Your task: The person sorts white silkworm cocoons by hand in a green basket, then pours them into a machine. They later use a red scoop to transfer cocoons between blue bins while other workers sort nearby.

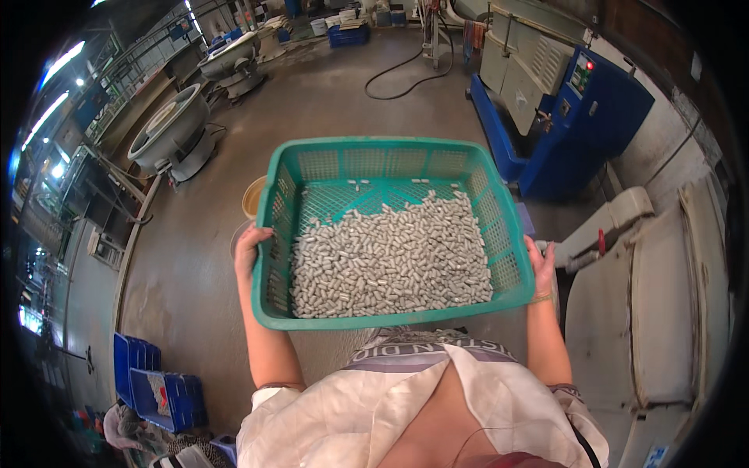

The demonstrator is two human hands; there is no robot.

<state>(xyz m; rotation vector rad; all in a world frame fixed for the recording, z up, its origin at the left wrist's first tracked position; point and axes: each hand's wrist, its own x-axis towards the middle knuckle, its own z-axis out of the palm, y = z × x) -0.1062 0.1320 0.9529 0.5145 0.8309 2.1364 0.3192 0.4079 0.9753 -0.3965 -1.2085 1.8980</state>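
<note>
I hold a green plastic mesh basket (374,319) in front of my body, over the floor. Many small grey cylindrical pieces (390,257) are heaped in its near part. A few lie scattered toward the far wall, where the green mesh bottom shows. My left hand (248,248) grips the basket's left side, fingers over the rim. At the right side, my right hand (541,269) grips the rim, its fingers partly hidden behind the basket wall. The basket looks roughly level, its right side slightly nearer the rim of my view.
Round bowl-shaped machines (175,129) stand at the left. To the right are a blue machine cabinet (581,125) and a large pale machine (647,312). A black hose (398,97) lies on the floor ahead. Blue crates (183,398) sit at the lower left, and a yellowish bucket (252,196) beside the basket.
</note>
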